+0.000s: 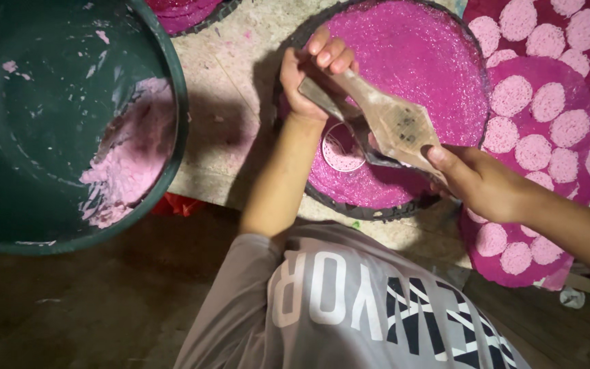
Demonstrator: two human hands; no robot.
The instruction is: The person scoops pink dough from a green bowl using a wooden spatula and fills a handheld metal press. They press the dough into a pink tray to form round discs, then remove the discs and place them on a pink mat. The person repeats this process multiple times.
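Observation:
My left hand (314, 72) is closed around the narrow end of a flat wooden paddle (394, 123). My right hand (481, 183) grips the paddle's wide end, fingers beneath it. The paddle lies slantwise just above a round magenta mat (421, 58) set on a dark rimmed tray. Under the paddle's middle, on the mat, sits a small round ring (341, 149) filled with a thin pale pink layer. A dark blade-like part shows below the paddle; what it is stays unclear.
A big dark green basin (42, 137) at the left holds pink paste (134, 154) against its right wall. To the right lie magenta mats (548, 75) covered with several pale pink discs (532, 152). Another magenta mat (186, 12) peeks in at the top.

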